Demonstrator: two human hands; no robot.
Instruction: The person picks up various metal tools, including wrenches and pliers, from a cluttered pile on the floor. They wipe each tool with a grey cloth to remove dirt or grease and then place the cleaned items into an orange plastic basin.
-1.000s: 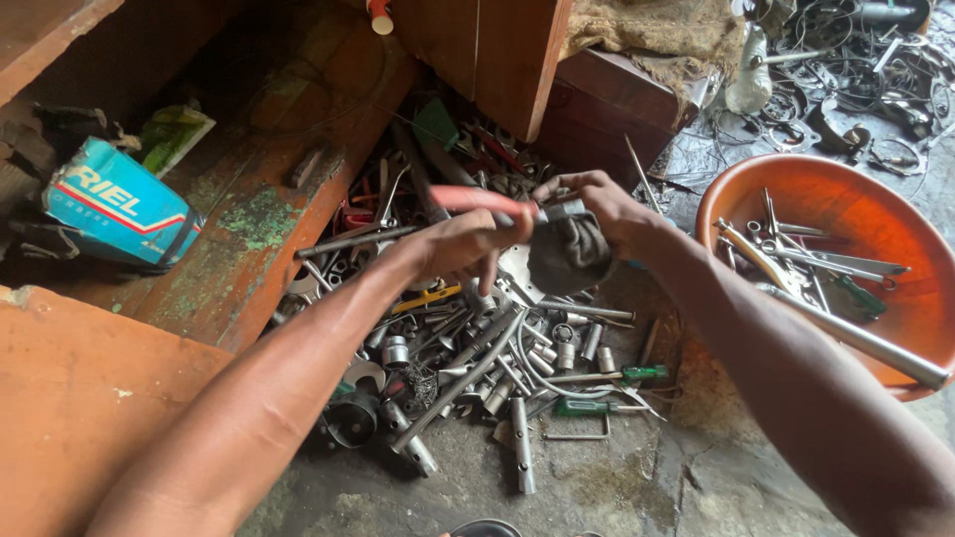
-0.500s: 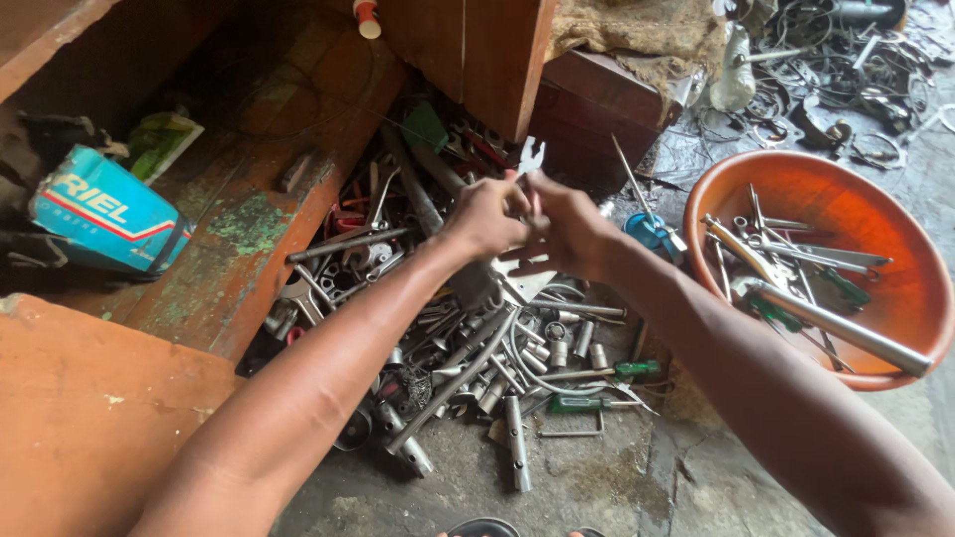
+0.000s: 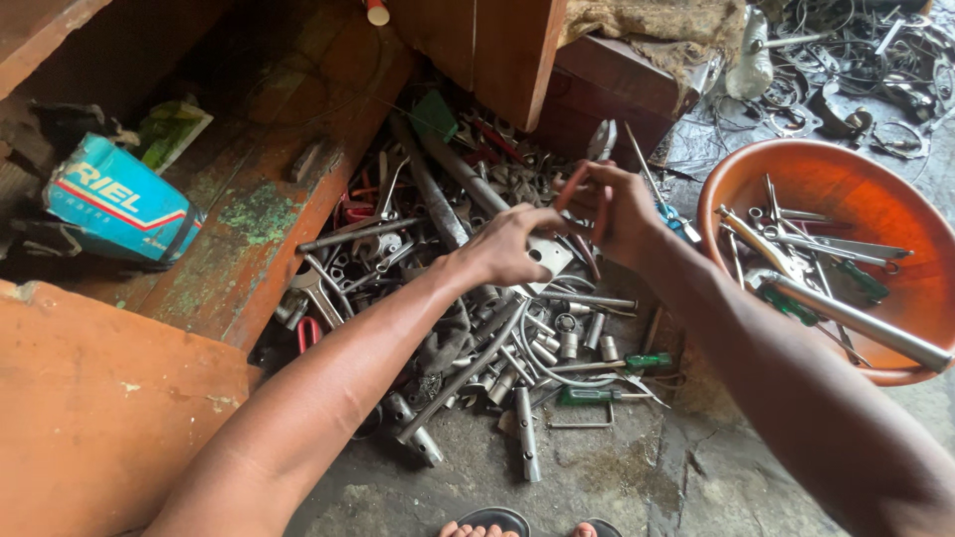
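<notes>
1. Two bare arms reach in from the bottom edge, both cut off above the elbow, and toes in sandals (image 3: 517, 525) barely show at the bottom edge.
2. Far left, one blue carton (image 3: 117, 202) lies on its side on a worn wooden plank (image 3: 261, 227) patched with green; whatever dark thing sits behind it is too shadowed to make out. An orange-brown board (image 3: 90, 418) fills the lower left corner.
3. In the middle, a heap of metal tools (image 3: 468, 318) covers the cracked, grimy concrete floor (image 3: 617, 477): sockets, tube spanners, rods and wrenches, too tangled to count. Two green-handled screwdrivers (image 3: 587, 395) lie at its near edge.
4. One left hand (image 3: 512, 244) hovers low over the heap, fingers loosely curled and partly spread; I cannot tell whether it touches a flat metal plate with a hole (image 3: 549, 256) that lies just beside its fingertips.
5. One right hand (image 3: 619, 207) is raised above the heap, fingers pinched around a pair of red-handled pliers (image 3: 587, 169). The grey head pokes up above the knuckles, and most of the handles are hidden inside the grip.
6. Right, one orange plastic basin (image 3: 875, 204), cut off by the frame edge, holds a thick steel bar (image 3: 856, 323), spanners and more green-handled screwdrivers, overlapping too much to number.
7. At the top, a wooden upright (image 3: 497, 50) and sacking (image 3: 647, 25) stand behind; scrap rings and wire (image 3: 865, 70) litter the far right corner.
</notes>
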